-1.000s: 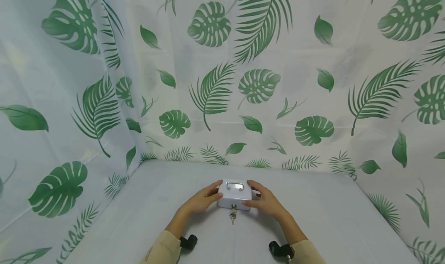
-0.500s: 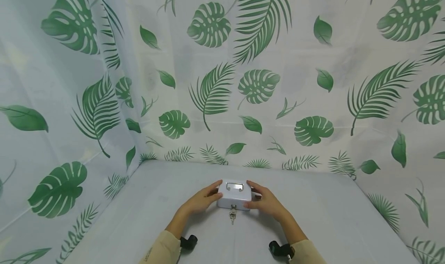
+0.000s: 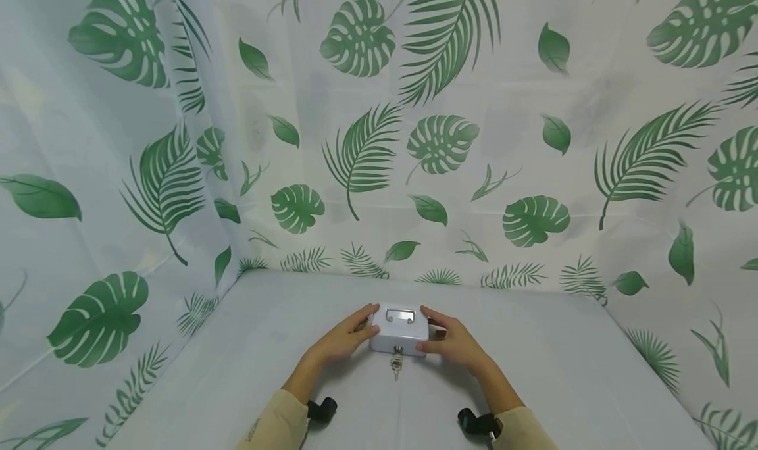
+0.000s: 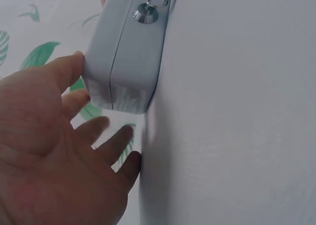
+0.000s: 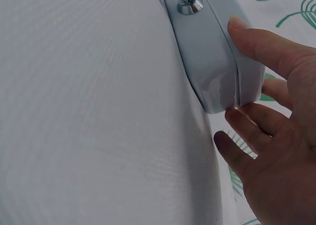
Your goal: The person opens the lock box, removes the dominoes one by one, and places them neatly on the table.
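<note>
A small white cash box (image 3: 399, 341) with a metal carry handle on its lid sits on the table, lid down. A key stands in its front lock (image 4: 145, 14), and a ring with a second key (image 3: 396, 366) dangles below. My left hand (image 3: 339, 342) holds the lid's left end, thumb at the front corner and index finger at the back; its other fingers spread loosely beside the box. At the opposite end my right hand (image 3: 458, 345) grips the lid between thumb and fingers. In the right wrist view, the right thumb (image 5: 256, 42) presses near the lid seam, with fingertips touching the end wall.
The table (image 3: 266, 371) is covered in plain white cloth. Behind it and at the sides hang white curtains (image 3: 379, 239) printed with green leaves. Black wrist-camera mounts (image 3: 322, 410) stick out inward from both beige sleeves (image 3: 278, 420).
The head view has tilted very slightly, so the scene sits a few pixels higher. Both hands stay at the cash box's ends, and the box has not visibly moved.
</note>
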